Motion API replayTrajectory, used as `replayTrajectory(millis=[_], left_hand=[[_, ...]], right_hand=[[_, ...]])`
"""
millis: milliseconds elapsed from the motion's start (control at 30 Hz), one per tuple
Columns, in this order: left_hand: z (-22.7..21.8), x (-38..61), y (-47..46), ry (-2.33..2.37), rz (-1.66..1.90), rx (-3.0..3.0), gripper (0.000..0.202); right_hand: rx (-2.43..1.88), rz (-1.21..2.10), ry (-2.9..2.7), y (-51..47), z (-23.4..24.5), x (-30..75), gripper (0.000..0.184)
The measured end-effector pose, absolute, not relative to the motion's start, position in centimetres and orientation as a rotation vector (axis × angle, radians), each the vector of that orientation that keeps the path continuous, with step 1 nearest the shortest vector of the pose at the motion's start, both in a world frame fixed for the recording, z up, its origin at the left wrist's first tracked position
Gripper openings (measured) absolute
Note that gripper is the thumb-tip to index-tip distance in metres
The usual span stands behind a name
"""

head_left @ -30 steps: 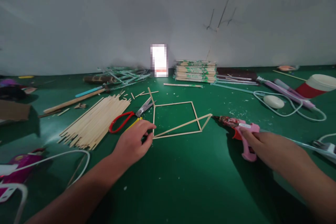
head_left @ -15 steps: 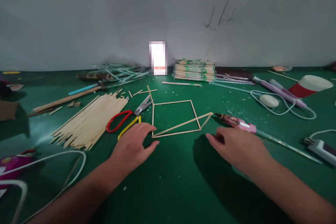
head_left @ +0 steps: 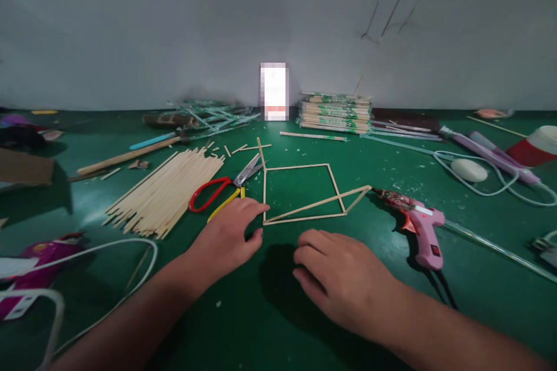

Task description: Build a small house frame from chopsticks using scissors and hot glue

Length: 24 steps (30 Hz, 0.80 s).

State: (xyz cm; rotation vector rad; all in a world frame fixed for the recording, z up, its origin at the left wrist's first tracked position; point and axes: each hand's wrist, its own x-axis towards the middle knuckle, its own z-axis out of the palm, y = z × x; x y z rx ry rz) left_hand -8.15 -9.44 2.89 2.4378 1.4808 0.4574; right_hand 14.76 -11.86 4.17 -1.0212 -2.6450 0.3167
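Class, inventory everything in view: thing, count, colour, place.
stick frame: one, pale, centre
glue gun: one, pink, right
scissors: one, red-yellow, left
loose sticks: many, pale, left
wrapped sticks: one stack, green-marked, back
wrappers: several, greenish, back left
blurred panel: one, white, back
device: one, magenta, left
box: one, brown, left
oval thing: one, white, right
cup: one, red-white, right
table: one, green, beneath
wall: one, grey, behind
left hand: one, by frame
right hand: one, near frame

Cup (head_left: 536, 147) at right, box (head_left: 26, 169) at left.
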Motion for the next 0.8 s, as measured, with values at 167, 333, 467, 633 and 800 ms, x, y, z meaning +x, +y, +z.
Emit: replayTrajectory(millis=[167,333,467,633,800], left_hand=[[2.3,-8.7,-8.7,1.409,0.523,2.407,0.042],[1.8,-9.0,-8.0,1.364,0.576,2.428,0.038],[1.5,-9.1,-8.2,1.384,0.593,2.456,0.038],[1.3,-9.1,-8.3,1.379,0.614,2.476,0.036],[1.4,-9.0,-8.3,1.391,0.6,2.472,0.035]], right_hand=[[-0.832,0.0,-2.63,-9.7,3.7,10.4,0.013],[-0.938,-0.123,-2.653,-7.7,2.8,8.9,0.013],[-1.006,-0.125,-2.66,-7.3,2.3,9.0,0.011],[-1.005,-0.133,-2.663,-7.3,2.0,9.2,0.012],[-0.997,-0.148,-2.659,-7.3,1.9,8.8,0.013]])
